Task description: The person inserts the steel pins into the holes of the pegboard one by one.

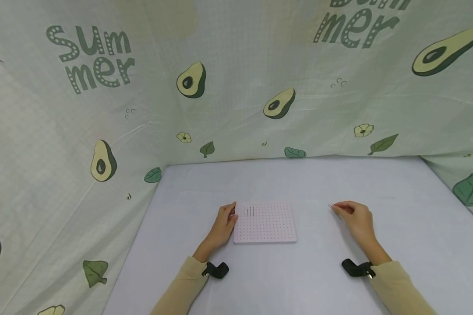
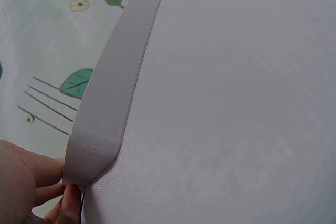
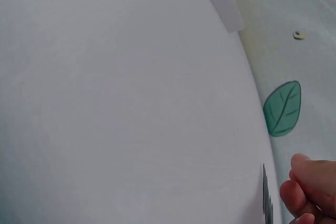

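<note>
A pink pegboard [image 1: 275, 225] with rows of small holes lies on the table. Several thin metal pins [image 1: 248, 211] stand upright in its upper left part; the left wrist view shows these pins [image 2: 51, 103] side by side beyond the board's wall [image 2: 107, 98]. My left hand [image 1: 222, 225] grips the board's left edge between thumb and fingers. Off to the right, my right hand [image 1: 354, 215] has thumb and forefinger drawn together right at a small bunch of loose pins [image 3: 267, 198] on the table. I cannot tell whether a pin is between these fingertips.
The table [image 1: 276, 280] has a pale, smooth cover. A cloth [image 1: 228, 118] printed with avocados and leaves hangs behind it and along both sides. Black wrist cameras [image 1: 217, 270] sit at both cuffs.
</note>
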